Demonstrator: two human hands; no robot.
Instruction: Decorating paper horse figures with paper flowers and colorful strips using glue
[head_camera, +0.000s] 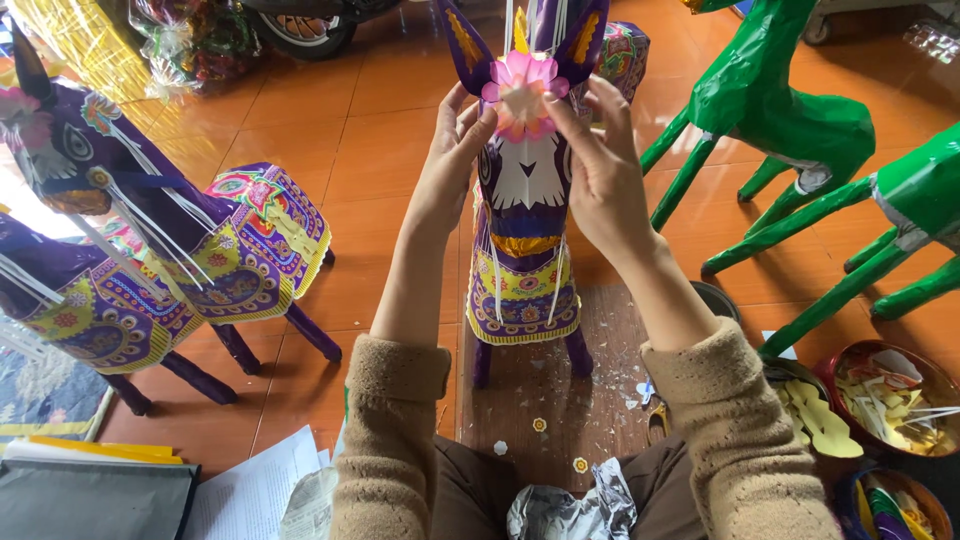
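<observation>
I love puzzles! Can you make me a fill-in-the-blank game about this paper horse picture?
1. Both hands, the left hand and the right hand, press a ____ paper flower onto the horse's forehead.
2. The horse in the middle is mostly ____.
3. The undecorated animals on the right are ____.

Missing words: pink; purple; green

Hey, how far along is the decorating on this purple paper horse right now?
Done: the purple paper horse already wears its patterned chest cloth, gold collar and white face markings. In hand: the left hand and right hand press a pink paper flower onto its forehead. Left: the green paper horses stand bare, while two finished purple horses stand at the side.
</observation>
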